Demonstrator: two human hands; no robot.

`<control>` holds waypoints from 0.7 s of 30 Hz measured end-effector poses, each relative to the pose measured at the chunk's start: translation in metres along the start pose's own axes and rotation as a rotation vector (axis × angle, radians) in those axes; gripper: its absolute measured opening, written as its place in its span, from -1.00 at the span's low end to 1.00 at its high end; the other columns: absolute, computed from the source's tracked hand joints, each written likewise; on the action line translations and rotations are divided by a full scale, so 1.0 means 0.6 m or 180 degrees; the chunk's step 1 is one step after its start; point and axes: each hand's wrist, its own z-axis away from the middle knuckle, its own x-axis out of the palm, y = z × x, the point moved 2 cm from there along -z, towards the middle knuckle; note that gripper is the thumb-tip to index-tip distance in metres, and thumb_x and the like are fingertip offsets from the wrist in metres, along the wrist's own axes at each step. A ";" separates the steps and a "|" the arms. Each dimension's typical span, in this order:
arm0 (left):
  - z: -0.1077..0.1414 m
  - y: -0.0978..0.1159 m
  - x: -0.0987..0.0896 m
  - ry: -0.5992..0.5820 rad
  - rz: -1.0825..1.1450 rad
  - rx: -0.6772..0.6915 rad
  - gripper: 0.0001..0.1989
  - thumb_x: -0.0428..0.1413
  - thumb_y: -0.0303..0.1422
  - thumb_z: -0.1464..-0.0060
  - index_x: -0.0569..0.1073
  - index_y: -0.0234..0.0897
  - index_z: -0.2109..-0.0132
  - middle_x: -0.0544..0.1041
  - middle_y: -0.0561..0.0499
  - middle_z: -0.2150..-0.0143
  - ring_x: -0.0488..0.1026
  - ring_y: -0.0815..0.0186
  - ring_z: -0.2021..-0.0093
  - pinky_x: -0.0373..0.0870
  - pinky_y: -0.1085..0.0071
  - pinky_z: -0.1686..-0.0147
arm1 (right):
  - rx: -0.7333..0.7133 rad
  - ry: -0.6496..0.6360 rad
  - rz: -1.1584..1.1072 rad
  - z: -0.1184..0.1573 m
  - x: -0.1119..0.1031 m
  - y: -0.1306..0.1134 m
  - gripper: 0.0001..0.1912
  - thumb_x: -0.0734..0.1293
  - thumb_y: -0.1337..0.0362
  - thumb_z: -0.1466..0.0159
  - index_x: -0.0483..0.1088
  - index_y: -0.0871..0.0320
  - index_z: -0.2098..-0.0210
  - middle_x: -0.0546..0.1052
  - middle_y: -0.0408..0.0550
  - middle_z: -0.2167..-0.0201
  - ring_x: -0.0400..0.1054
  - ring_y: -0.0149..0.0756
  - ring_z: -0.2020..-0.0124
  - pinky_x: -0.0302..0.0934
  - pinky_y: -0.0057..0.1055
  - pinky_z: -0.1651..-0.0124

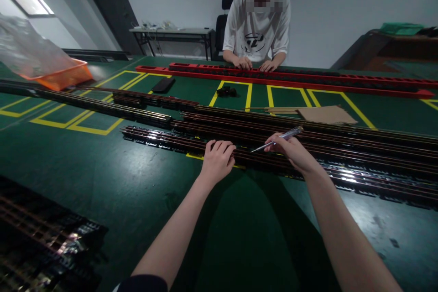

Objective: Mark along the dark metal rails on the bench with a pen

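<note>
Long dark strips with copper-coloured lines [160, 136] run in a bundle across the green table. My left hand [219, 157] rests on the front bundle, its fingers bent over the strips; whether it grips one is hidden. To its right, my right hand [290, 149] is closed round a silver pen-like tool [285, 135]. The tool slants down to the left, its thin tip close over the strips between my two hands. Further back lie more dark strips [236, 124], parallel to the front ones.
Across the table a person in a white shirt [255, 32] has both hands on a long red frame [191, 72]. A brown board [326, 115], a dark flat object [163, 85] and an orange basket [65, 75] lie around. More strips [44, 232] are at front left.
</note>
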 end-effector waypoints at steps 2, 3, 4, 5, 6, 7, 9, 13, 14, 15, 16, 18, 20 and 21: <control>0.000 0.002 0.000 0.0025 0.0034 -0.0013 -0.76 0.00 -0.48 -0.08 0.42 -0.23 0.10 0.52 -0.05 0.06 0.40 0.18 0.02 0.15 0.11 -0.08 | -0.0016 -0.0008 -0.0005 0.000 0.000 0.000 -0.71 0.35 0.03 -0.08 0.41 0.15 0.47 0.51 -0.07 0.52 0.40 -0.29 0.38 0.24 -0.33 0.19; 0.000 0.003 -0.001 0.0038 0.0049 -0.0014 -0.76 0.00 -0.48 -0.07 0.42 -0.23 0.11 0.52 -0.04 0.07 0.40 0.18 0.02 0.15 0.11 -0.09 | -0.0022 -0.0019 -0.0006 0.000 0.000 0.000 -0.71 0.35 0.03 -0.08 0.41 0.16 0.47 0.51 -0.07 0.52 0.40 -0.29 0.38 0.24 -0.33 0.18; 0.000 0.004 -0.001 0.0056 0.0060 -0.0016 -0.76 0.00 -0.49 -0.07 0.42 -0.23 0.11 0.53 -0.04 0.07 0.40 0.19 0.02 0.14 0.11 -0.09 | -0.0025 -0.0027 -0.0008 0.000 0.000 0.001 -0.71 0.35 0.03 -0.08 0.42 0.16 0.47 0.51 -0.07 0.52 0.40 -0.29 0.38 0.24 -0.33 0.18; 0.000 0.004 -0.002 0.0072 0.0068 -0.0018 -0.76 -0.01 -0.49 -0.07 0.42 -0.23 0.11 0.53 -0.04 0.07 0.40 0.19 0.02 0.13 0.11 -0.10 | -0.0027 -0.0026 -0.0011 0.000 0.000 0.001 -0.71 0.35 0.04 -0.09 0.42 0.16 0.47 0.51 -0.07 0.52 0.40 -0.29 0.38 0.24 -0.33 0.18; 0.000 0.005 -0.002 0.0086 0.0073 -0.0022 -0.76 -0.01 -0.49 -0.06 0.42 -0.23 0.11 0.53 -0.03 0.08 0.40 0.19 0.02 0.12 0.10 -0.10 | -0.0032 -0.0019 -0.0015 0.000 -0.001 0.001 -0.72 0.35 0.04 -0.09 0.42 0.16 0.47 0.51 -0.08 0.52 0.40 -0.29 0.38 0.24 -0.34 0.19; -0.001 0.006 -0.003 0.0098 0.0077 -0.0028 -0.76 -0.01 -0.50 -0.06 0.42 -0.23 0.12 0.53 -0.03 0.08 0.40 0.19 0.01 0.12 0.10 -0.10 | -0.0039 -0.0016 -0.0018 0.000 -0.001 0.001 -0.73 0.35 0.05 -0.10 0.42 0.16 0.47 0.52 -0.08 0.52 0.40 -0.30 0.39 0.24 -0.34 0.19; -0.001 0.007 -0.004 0.0119 0.0097 -0.0054 -0.76 0.00 -0.50 -0.05 0.42 -0.22 0.13 0.54 -0.02 0.09 0.40 0.19 0.02 0.11 0.09 -0.11 | -0.0046 -0.0012 -0.0022 0.000 -0.002 0.001 -0.74 0.35 0.07 -0.10 0.42 0.16 0.47 0.52 -0.08 0.52 0.40 -0.30 0.39 0.24 -0.36 0.20; -0.002 0.009 -0.005 0.0185 0.0164 -0.0140 -0.77 0.00 -0.51 -0.03 0.43 -0.19 0.16 0.55 -0.01 0.13 0.40 0.16 0.02 0.11 0.06 -0.10 | -0.0031 0.0009 -0.0034 0.000 -0.003 0.000 -0.74 0.35 0.07 -0.10 0.42 0.16 0.47 0.51 -0.09 0.53 0.40 -0.31 0.39 0.24 -0.37 0.22; -0.002 0.010 -0.005 0.0208 0.0172 -0.0157 -0.77 0.00 -0.51 -0.04 0.44 -0.19 0.17 0.55 -0.02 0.13 0.40 0.15 0.02 0.11 0.05 -0.10 | -0.0025 0.0015 -0.0037 0.000 -0.003 0.000 -0.74 0.35 0.06 -0.10 0.42 0.16 0.47 0.51 -0.09 0.53 0.40 -0.31 0.39 0.24 -0.37 0.21; -0.001 0.010 -0.005 0.0235 0.0174 -0.0174 -0.77 0.00 -0.52 -0.04 0.44 -0.19 0.17 0.55 -0.02 0.13 0.41 0.15 0.02 0.11 0.04 -0.10 | -0.0023 0.0015 -0.0037 0.001 -0.003 0.000 -0.73 0.35 0.06 -0.09 0.42 0.16 0.47 0.51 -0.09 0.52 0.40 -0.31 0.38 0.24 -0.37 0.21; -0.001 0.010 -0.005 0.0263 0.0172 -0.0189 -0.76 -0.01 -0.53 -0.04 0.44 -0.19 0.18 0.55 -0.02 0.14 0.41 0.14 0.03 0.11 0.03 -0.10 | -0.0023 0.0015 -0.0035 0.001 -0.003 -0.001 -0.73 0.35 0.05 -0.09 0.42 0.16 0.47 0.51 -0.09 0.52 0.40 -0.31 0.38 0.24 -0.36 0.21; -0.001 0.010 -0.005 0.0312 0.0157 -0.0224 -0.76 -0.01 -0.54 -0.03 0.44 -0.20 0.19 0.56 -0.02 0.15 0.41 0.15 0.03 0.11 0.03 -0.09 | -0.0033 0.0017 -0.0034 0.001 -0.004 0.000 -0.72 0.35 0.04 -0.09 0.42 0.16 0.47 0.51 -0.09 0.52 0.40 -0.30 0.38 0.25 -0.35 0.20; -0.001 0.009 -0.005 0.0342 0.0149 -0.0256 -0.76 -0.01 -0.55 -0.02 0.44 -0.20 0.20 0.56 -0.01 0.17 0.42 0.16 0.04 0.11 0.05 -0.10 | -0.0044 0.0003 -0.0043 0.001 -0.004 0.001 -0.71 0.35 0.04 -0.09 0.42 0.16 0.46 0.50 -0.09 0.52 0.40 -0.31 0.38 0.24 -0.35 0.19; -0.001 0.009 -0.006 0.0350 0.0152 -0.0267 -0.77 -0.02 -0.55 -0.02 0.44 -0.20 0.21 0.56 -0.01 0.17 0.42 0.17 0.04 0.11 0.06 -0.10 | -0.0047 -0.0007 -0.0054 0.001 -0.005 0.002 -0.72 0.35 0.04 -0.10 0.42 0.16 0.46 0.50 -0.09 0.51 0.40 -0.31 0.38 0.24 -0.35 0.18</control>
